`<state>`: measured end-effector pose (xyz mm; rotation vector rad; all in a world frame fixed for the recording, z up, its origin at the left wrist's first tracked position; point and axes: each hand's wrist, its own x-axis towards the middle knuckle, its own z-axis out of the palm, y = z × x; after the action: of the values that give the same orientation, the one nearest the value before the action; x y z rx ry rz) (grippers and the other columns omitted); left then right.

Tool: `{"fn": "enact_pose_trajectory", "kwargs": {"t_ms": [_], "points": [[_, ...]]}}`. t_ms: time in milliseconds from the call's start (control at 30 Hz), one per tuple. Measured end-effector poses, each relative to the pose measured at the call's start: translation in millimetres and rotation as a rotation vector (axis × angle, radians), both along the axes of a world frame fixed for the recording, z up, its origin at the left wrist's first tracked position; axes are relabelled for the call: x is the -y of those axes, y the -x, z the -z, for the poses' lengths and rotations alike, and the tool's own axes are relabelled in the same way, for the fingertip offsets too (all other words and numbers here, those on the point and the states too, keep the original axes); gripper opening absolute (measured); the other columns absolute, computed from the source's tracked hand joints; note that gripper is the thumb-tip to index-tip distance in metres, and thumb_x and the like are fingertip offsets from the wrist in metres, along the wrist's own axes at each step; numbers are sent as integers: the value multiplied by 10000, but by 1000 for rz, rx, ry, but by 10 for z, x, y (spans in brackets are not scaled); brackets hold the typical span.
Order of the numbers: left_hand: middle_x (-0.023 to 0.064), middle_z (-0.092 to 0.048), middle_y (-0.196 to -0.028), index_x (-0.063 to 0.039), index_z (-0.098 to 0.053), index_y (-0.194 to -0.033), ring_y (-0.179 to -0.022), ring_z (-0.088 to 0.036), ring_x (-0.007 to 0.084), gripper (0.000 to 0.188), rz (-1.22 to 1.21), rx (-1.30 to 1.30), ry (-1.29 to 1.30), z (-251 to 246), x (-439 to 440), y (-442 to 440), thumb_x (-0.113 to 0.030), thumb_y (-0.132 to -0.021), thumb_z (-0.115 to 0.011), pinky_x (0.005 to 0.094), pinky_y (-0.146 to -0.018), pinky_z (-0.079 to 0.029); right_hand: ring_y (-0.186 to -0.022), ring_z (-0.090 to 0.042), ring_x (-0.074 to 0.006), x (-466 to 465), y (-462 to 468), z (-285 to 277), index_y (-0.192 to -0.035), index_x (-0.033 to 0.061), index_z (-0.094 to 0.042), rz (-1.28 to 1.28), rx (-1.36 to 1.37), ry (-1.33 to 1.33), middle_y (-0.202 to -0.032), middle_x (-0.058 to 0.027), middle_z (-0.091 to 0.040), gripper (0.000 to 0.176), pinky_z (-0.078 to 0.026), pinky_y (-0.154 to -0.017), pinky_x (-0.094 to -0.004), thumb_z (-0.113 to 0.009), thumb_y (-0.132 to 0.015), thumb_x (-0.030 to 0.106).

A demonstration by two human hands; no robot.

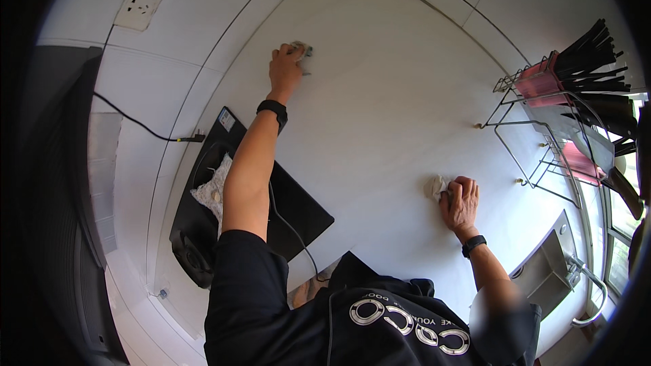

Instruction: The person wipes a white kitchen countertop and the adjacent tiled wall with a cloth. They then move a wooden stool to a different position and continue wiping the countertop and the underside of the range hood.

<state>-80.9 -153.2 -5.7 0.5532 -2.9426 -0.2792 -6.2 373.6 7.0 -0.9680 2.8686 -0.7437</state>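
My left hand [286, 70] reaches far across the white countertop [366, 112], its fingers pressed down on a crumpled cloth [302, 50] near the back left. Closer to me on the right, my right hand [462, 204] grips a wadded pale cloth [436, 187] that rests on the same surface. Both wrists wear black bands. Beneath my left forearm lies a black appliance with a flat panel [300, 213], a light lace-like cloth [211, 188] on top of it.
A metal wire rack [513, 150] with knives and pink holders [541, 81] of black chopsticks stands at right. Nearer are a steel sink [546, 269] and faucet [595, 282]. A black plug [197, 138] with its cable is by the left wall, below wall sockets [139, 6].
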Motion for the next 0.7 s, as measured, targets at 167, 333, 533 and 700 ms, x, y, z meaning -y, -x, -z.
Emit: {"fn": "enact_pose_trajectory", "kwargs": {"t_ms": [167, 333, 533, 700], "points": [[76, -589, -1071, -81, -710, -1048, -937, -553, 233, 284, 93, 98, -543, -159, -425, -447, -32, -794, -595, 342, -795, -478, -929, -480, -308, 0, -19, -23, -1000, 92, -522, 16, -12, 24, -1032, -106, -500, 276, -381, -807, -432, -631, -748, 122], [90, -650, -908, -33, -726, -906, -803, -545, 171, 195, -114, 332, -890, -429, -410, -595, -89, -774, -594, 278, -719, -440, -937, -485, -303, -12, -23, -19, -984, 95, -531, 31, -4, 43, -1030, -98, -502, 263, -380, -798, -430, -636, -745, 123], [136, -601, -1038, -47, -700, -1019, -960, -541, 272, 200, -182, -75, 395, -432, -135, -408, -164, -874, -627, 415, -815, -445, -930, -484, -302, -5, -21, -9, -982, 94, -529, 36, 1, 21, -1025, -99, -502, 261, -382, -797, -427, -638, -746, 127], [105, -585, -993, -47, -698, -1021, -985, -513, 290, 183, -108, -189, 212, -134, -93, -267, -118, -861, -644, 465, -839, -430, -926, -484, -306, 3, -15, -7, -985, 91, -526, 27, 1, 10, -1021, -102, -503, 261, -383, -801, -428, -632, -750, 128]]}}
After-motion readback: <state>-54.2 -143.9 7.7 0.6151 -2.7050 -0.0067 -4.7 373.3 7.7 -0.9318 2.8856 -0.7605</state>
